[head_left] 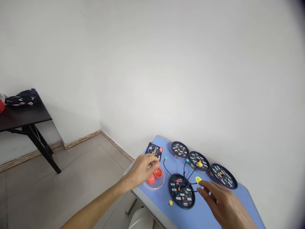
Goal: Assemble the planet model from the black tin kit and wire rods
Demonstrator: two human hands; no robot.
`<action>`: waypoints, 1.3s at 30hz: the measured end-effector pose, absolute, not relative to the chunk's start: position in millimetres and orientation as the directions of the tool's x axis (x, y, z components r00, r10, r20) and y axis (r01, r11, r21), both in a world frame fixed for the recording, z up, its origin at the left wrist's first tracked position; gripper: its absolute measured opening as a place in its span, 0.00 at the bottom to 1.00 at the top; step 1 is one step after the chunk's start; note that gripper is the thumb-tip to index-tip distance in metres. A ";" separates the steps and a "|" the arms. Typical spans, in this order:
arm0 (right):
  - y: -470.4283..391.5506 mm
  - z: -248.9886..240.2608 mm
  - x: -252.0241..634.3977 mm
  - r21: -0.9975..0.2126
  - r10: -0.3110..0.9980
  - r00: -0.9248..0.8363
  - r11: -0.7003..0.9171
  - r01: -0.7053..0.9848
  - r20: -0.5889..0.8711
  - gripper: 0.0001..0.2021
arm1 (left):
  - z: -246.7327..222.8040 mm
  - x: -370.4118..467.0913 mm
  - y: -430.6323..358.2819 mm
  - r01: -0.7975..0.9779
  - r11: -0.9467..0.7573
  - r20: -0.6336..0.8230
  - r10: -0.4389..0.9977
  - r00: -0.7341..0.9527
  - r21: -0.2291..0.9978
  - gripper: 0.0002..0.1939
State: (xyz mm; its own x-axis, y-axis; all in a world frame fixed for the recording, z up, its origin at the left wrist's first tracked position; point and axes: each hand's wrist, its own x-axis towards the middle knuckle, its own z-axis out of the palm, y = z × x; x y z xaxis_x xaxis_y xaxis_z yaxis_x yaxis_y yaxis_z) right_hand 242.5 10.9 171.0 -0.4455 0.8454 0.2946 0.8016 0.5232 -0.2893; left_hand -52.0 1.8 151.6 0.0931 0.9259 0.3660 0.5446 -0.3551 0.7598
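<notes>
On a blue table stands a model with a round black base and curved black arms tipped with small teal and yellow balls. My right hand is at the model's right side, its thumb and fingers close to a yellow piece at an arm's end; the fingertips partly cover what lies between them. My left hand hovers over a clear plastic bowl holding red pieces. Its thumb and forefinger are nearly together, and whether anything small is between them is hidden.
Three round black bases line the wall side of the blue table, one bearing a yellow ball. A printed black card lies behind the bowl. At far left, a dark table holds a dark bag.
</notes>
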 end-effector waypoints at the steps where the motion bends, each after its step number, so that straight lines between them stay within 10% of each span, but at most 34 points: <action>1: 9.3 173.4 232.2 -0.277 0.833 -0.472 0.544 0.792 0.287 0.17 | 142.9 -57.3 -4.4 0.600 -0.320 0.355 0.933 0.064 0.733 0.08; 10: 13.3 189.4 159.1 -0.141 0.784 -0.619 0.618 0.773 0.043 0.14 | 113.3 -67.1 10.7 0.717 -0.651 0.202 0.759 0.619 0.250 0.13; 16: 17.4 185.9 171.9 -0.122 0.783 -0.616 0.623 0.773 0.093 0.15 | 113.8 -53.9 47.3 0.566 -0.770 -0.026 0.586 0.810 0.295 0.09; 39: 13.6 182.0 201.7 -0.180 0.825 -0.550 0.565 0.805 0.128 0.14 | 98.7 -37.4 46.4 0.553 -0.806 0.019 0.569 0.822 0.210 0.05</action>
